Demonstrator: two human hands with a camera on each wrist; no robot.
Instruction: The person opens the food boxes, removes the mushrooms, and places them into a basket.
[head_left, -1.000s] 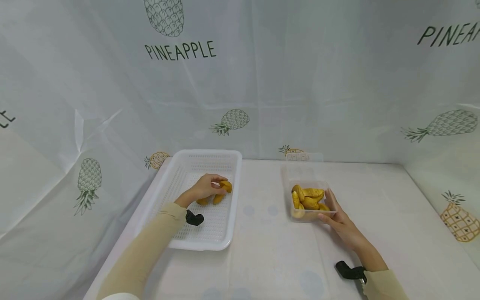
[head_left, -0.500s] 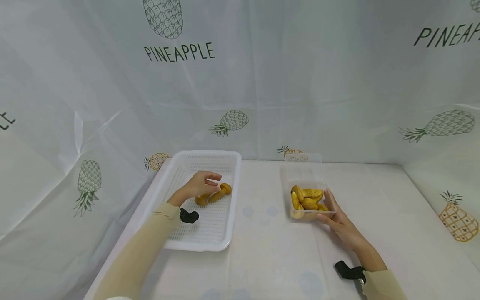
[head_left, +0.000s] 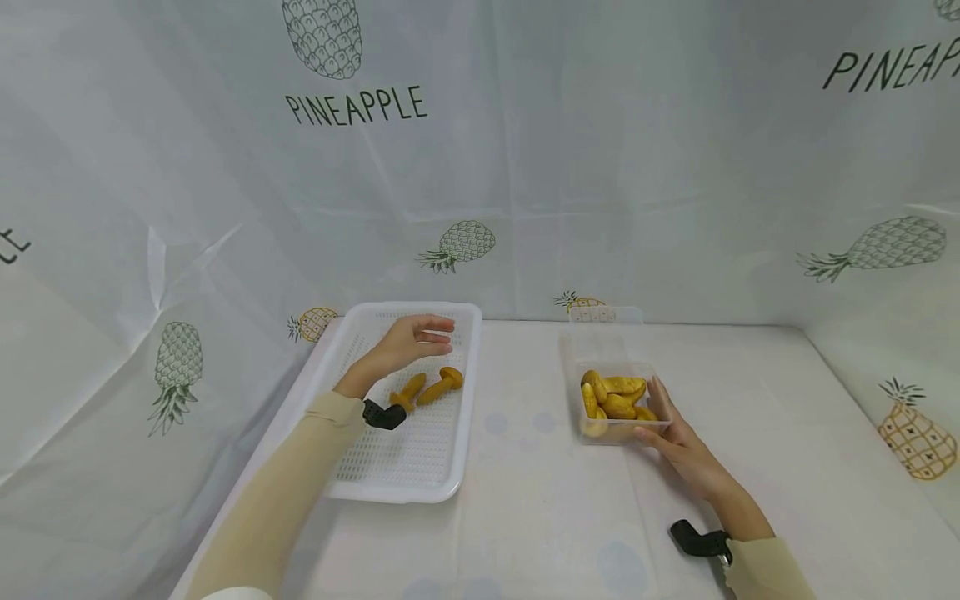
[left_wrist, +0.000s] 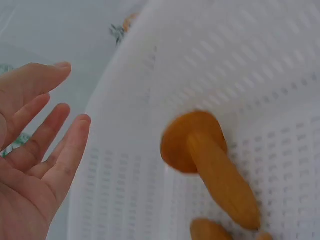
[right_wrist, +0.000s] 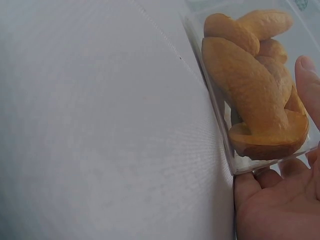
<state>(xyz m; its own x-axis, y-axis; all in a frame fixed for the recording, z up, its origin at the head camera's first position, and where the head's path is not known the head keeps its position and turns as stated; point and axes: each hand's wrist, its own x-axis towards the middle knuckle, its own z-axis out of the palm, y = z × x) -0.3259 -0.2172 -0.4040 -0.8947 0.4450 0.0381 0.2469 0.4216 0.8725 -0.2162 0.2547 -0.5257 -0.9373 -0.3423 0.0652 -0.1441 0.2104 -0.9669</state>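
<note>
My left hand (head_left: 405, 343) hovers over the back part of a white plastic basket (head_left: 469, 417), fingers apart and holding nothing. In the basket lie two yellow-brown mushrooms, one (head_left: 441, 387) near the right wall and another (head_left: 409, 392) beside it. The left wrist view shows the nearer mushroom (left_wrist: 220, 175) with its round cap and thick stem. My right hand (head_left: 686, 446) grips the front right corner of a clear plastic box (head_left: 633, 432), thumb and fingers on its walls. Several similar mushrooms (right_wrist: 245, 75) fill the box.
The box's clear lid (head_left: 607, 337) stands open at its back. A white tablecloth (head_left: 540, 500) covers the table between basket and box. A white curtain (head_left: 600, 167) printed with pineapples hangs behind. Each wrist wears a black camera mount (head_left: 701, 542).
My left hand has let go of the right mushroom and risen away toward the back of the basket. That mushroom now lies at a slant. My right hand stays on the box.
</note>
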